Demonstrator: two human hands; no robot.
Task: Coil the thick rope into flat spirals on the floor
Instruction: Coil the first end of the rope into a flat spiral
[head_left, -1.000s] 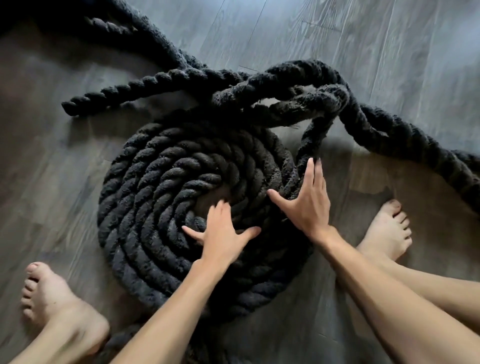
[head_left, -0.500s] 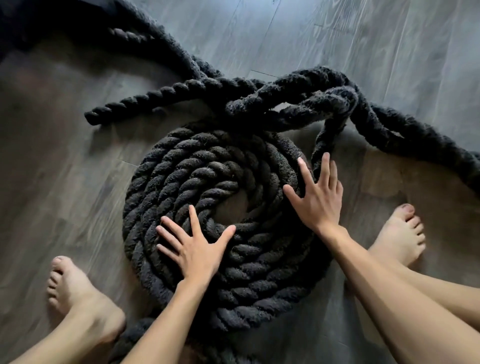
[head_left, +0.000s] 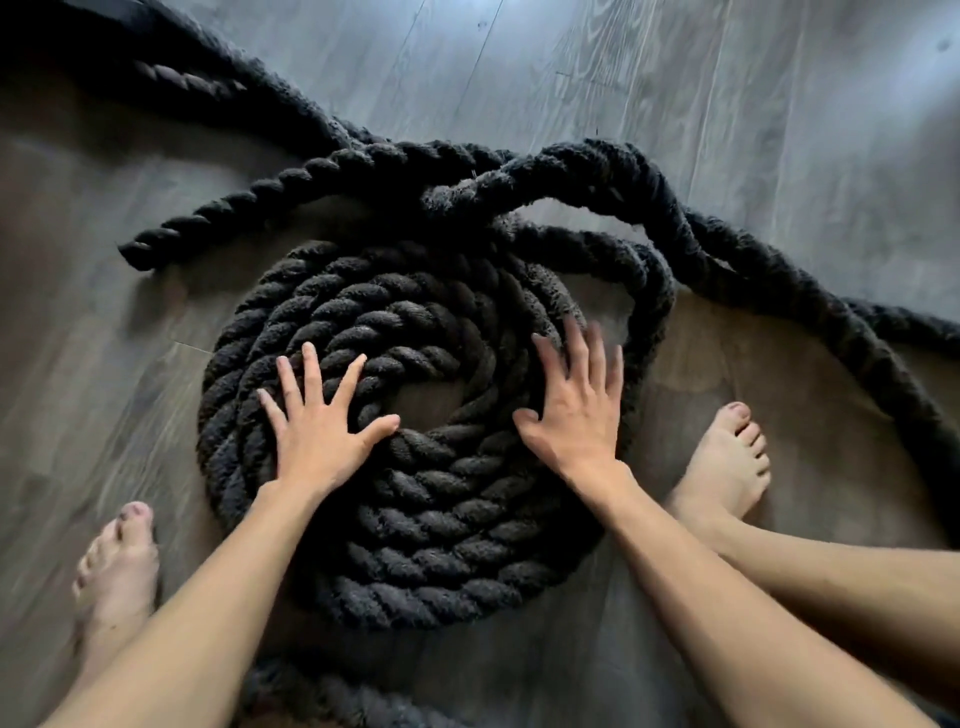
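Note:
A thick black twisted rope lies on the grey wood floor as a flat spiral coil of several turns with a small bare gap at its centre. My left hand presses flat on the coil's left side, fingers spread. My right hand presses flat on the coil's right side, fingers straight and slightly blurred. An outer loose turn arcs round the coil's right edge, apart from the tight turns. Behind the coil, uncoiled rope crosses over itself, and one rope end points left.
My bare left foot stands beside the coil at lower left, my bare right foot at its right. More rope trails off to the right edge, another length to the top left. A further piece shows at the bottom.
My left hand slid from the coil's centre to its left side. My right hand moved from the coil's outer right edge inward onto the turns. The coil's centre gap is now uncovered.

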